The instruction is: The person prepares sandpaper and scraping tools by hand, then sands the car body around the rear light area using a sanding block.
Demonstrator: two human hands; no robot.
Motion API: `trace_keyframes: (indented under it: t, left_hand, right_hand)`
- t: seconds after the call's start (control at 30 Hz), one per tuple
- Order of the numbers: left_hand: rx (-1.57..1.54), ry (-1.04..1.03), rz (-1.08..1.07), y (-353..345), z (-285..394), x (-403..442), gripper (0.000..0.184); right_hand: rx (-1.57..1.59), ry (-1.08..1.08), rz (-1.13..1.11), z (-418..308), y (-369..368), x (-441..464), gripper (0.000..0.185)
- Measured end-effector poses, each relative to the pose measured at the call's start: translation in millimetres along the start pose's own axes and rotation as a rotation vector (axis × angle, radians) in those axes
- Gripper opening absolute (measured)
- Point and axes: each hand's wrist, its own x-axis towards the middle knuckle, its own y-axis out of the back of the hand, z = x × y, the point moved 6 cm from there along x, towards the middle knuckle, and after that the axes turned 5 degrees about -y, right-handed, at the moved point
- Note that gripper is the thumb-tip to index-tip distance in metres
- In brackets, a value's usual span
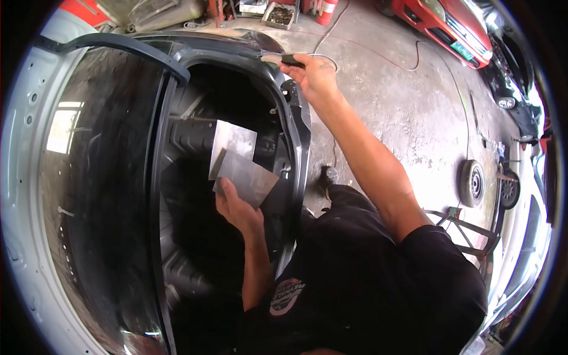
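Note:
My left hand (238, 211) grips a flat grey rectangular plate (245, 179), thumb on top and fingers hidden beneath. A lighter, shinier sheet (234, 141) shows partly behind that plate; whether my hand holds it too I cannot tell. Both are over the dark trunk opening of a black car. Farther forward, my right hand (318, 74) is closed around the dark handle of a putty knife (292, 60). Its pale blade meets or hovers just over the car's rear corner panel (251, 41) by the opening's rim.
The raised trunk lid (100, 177) fills the left side. A red car (447, 26) is parked at the upper right, and a wheel (472, 183) is on the concrete floor (390, 106). A metal stand (473, 228) is beside me. Hoses cross the floor.

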Motion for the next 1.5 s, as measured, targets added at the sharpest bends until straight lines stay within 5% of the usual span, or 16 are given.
trace_keyframes:
  t: [0.43, 0.57, 0.7, 0.9, 1.33, 1.43, 1.5]
  left_hand:
    - [-0.247, 0.093, -0.106, -34.5, -7.7, 3.9, 0.051]
    - [-0.356, 0.131, -0.184, -59.5, -20.1, 6.3, 0.051]
    - [-0.444, 0.14, -0.248, -85.9, -14.8, 0.2, 0.049]
    - [-0.424, 0.033, -0.263, -101.3, 4.9, -9.0, 0.045]
    - [-0.289, -0.105, -0.151, -107.2, 16.7, -24.0, 0.051]
    - [-0.303, -0.144, -0.175, -106.4, 23.0, -19.8, 0.053]
    - [-0.264, -0.153, -0.123, -99.9, 23.4, -10.5, 0.055]
  right_hand:
    - [-0.438, 0.015, -0.294, -51.8, 49.2, -121.3, 0.036]
    - [-0.892, 0.289, -0.446, -71.5, 22.2, -156.9, 0.031]
    - [-1.152, 0.748, -0.875, -78.0, -4.6, -187.6, 0.04]
    - [-1.384, 0.959, -0.886, -67.1, -9.9, -199.6, 0.045]
    - [-1.548, 0.873, -0.859, -53.5, 18.1, -161.6, 0.045]
    - [-1.375, 0.65, -0.76, -44.1, 46.8, -137.7, 0.04]
    - [-1.093, 0.143, -0.56, -54.5, 62.2, -117.8, 0.037]
